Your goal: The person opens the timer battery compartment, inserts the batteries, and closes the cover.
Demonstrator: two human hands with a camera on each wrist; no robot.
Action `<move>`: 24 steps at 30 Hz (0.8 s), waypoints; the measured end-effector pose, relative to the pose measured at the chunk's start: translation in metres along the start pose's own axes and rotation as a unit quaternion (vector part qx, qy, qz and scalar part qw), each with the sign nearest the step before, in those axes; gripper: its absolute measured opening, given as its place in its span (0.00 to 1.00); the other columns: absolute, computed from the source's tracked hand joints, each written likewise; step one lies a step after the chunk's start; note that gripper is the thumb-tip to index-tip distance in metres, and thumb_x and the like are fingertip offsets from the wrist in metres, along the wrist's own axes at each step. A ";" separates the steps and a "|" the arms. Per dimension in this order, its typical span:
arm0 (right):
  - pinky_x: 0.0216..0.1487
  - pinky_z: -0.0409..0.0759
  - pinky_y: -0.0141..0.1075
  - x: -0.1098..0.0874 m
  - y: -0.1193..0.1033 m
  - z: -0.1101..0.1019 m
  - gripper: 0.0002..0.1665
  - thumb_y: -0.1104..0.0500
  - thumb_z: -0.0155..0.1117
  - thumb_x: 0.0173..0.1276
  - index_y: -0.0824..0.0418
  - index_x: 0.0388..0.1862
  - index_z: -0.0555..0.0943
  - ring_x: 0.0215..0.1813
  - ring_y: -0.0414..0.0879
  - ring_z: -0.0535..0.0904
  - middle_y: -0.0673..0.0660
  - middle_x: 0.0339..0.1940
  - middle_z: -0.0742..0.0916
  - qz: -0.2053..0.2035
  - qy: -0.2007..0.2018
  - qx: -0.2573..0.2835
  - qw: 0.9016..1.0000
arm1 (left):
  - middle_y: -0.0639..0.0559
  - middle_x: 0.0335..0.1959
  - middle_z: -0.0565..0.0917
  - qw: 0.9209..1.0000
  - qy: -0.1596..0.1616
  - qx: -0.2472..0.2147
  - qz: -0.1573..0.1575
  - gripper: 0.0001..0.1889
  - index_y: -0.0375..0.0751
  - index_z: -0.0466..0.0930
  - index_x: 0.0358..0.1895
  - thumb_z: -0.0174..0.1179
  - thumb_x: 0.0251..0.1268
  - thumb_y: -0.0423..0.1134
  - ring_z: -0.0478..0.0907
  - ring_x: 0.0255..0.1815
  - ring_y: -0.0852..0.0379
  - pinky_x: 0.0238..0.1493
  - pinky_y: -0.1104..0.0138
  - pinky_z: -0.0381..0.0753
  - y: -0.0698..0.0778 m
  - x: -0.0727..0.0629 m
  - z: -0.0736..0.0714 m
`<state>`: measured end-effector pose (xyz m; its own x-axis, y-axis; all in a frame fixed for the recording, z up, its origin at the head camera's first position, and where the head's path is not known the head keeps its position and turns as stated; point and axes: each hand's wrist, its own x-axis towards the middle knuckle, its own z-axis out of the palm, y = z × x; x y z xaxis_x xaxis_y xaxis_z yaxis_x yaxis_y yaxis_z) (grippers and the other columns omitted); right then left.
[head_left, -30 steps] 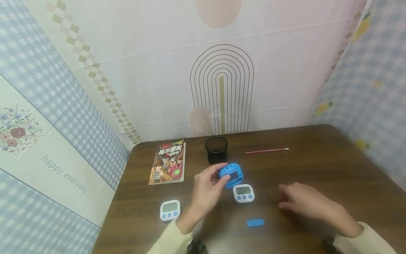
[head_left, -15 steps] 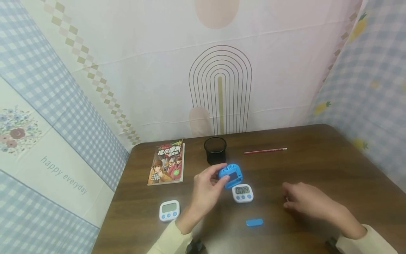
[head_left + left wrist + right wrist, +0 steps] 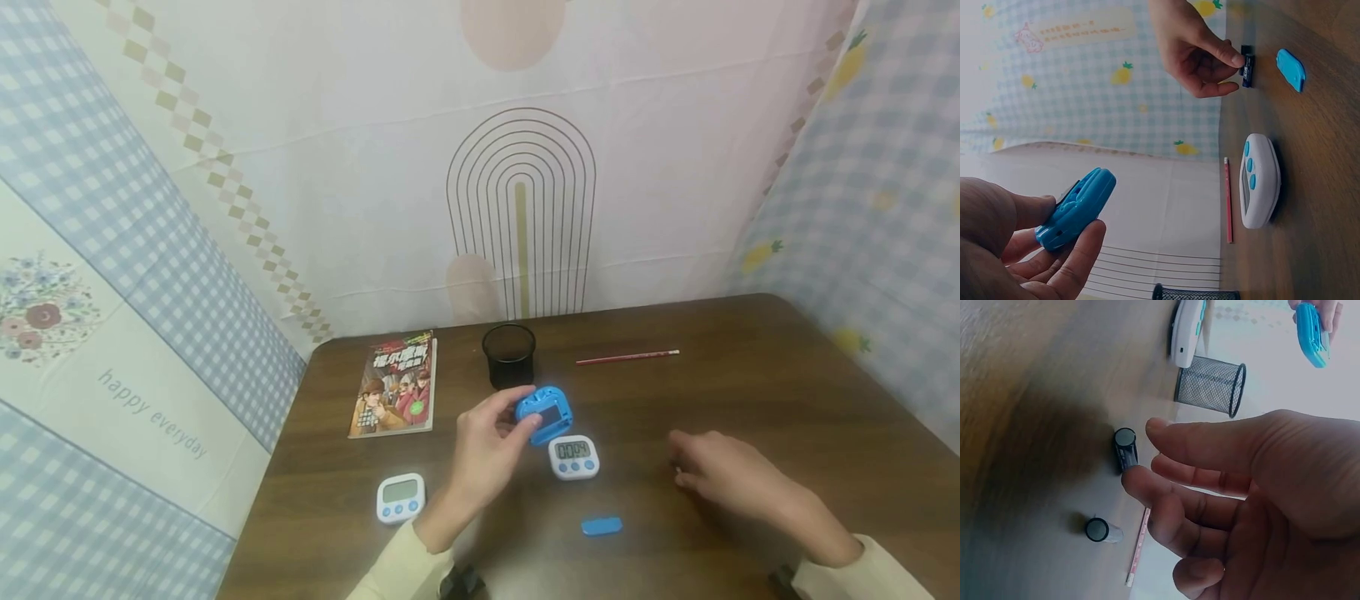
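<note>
My left hand pinches a blue kitchen timer between thumb and fingers, raised above the table. Its back faces me, with an uncovered battery slot. A small blue battery cover lies on the table between the hands. My right hand hovers low at the right, fingers loosely bent and thumb apart from them. A dark battery sits right at its index fingertip, end cap toward the wrist camera. A second battery lies beside it. In the head view the right hand largely hides both batteries.
A white timer reading 00:04 lies just below the blue one. Another white timer with a blank screen is at the left. Farther back are a book, a black mesh pen cup and a red pencil.
My right hand has shifted slightly right since a second ago and stayed there for the last half second. The left hand keeps its hold on the blue timer, nearly still.
</note>
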<state>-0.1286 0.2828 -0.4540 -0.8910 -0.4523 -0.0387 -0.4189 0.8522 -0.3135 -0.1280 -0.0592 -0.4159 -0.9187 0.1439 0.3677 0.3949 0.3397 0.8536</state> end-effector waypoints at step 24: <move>0.26 0.73 0.31 0.005 -0.001 0.009 0.17 0.60 0.82 0.58 0.54 0.41 0.81 0.27 0.33 0.73 0.40 0.26 0.81 -0.001 -0.013 0.004 1.000 | 0.45 0.52 0.91 1.000 0.001 0.013 0.001 0.18 0.41 0.86 0.62 0.71 0.71 0.36 0.88 0.41 0.55 0.43 0.73 0.89 -0.004 0.001 0.003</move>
<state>-0.1310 0.2774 -0.4620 -0.8849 -0.4615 -0.0629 -0.4198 0.8488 -0.3216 -0.1300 -0.0579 -0.4201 -0.9179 0.1437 0.3698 0.3965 0.3639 0.8428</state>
